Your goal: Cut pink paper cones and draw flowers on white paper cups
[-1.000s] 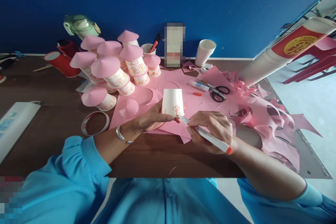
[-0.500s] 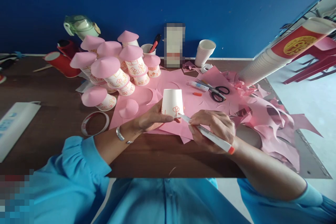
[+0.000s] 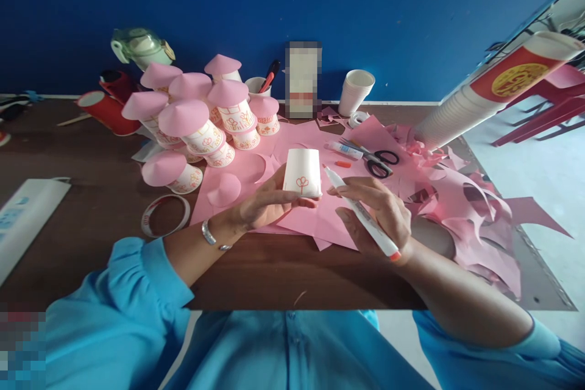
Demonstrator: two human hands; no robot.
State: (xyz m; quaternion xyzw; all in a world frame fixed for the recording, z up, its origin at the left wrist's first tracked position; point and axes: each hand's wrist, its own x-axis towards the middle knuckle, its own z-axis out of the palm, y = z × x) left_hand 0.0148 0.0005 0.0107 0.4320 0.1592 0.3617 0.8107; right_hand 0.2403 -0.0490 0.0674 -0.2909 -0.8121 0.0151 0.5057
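Note:
My left hand [image 3: 267, 201] is closed around the rim end of a white paper cup [image 3: 302, 164], held upside down above the pink paper. An orange flower is drawn on the cup's near side, close to the rim. In my right hand [image 3: 379, 213] is a white marker [image 3: 368, 222] with an orange end, gripped between thumb and fingers. Its uncapped tip points at the cup but stands a little apart from it. The loose orange cap [image 3: 343, 164] lies on the pink paper sheets [image 3: 292, 140] behind the marker.
Several decorated cups with pink cone roofs [image 3: 183, 116] stand at the left. Beyond the marker lie scissors [image 3: 381, 163] and a glue stick [image 3: 345, 149]. Pink scraps [image 3: 475, 213] cover the right side, below a long stack of cups [image 3: 484, 97]. A tape roll [image 3: 165, 216] lies left.
The marker tip has come off the cup and moved up and right. My left hand has tilted and turned the cup slightly, so the flower now sits further left.

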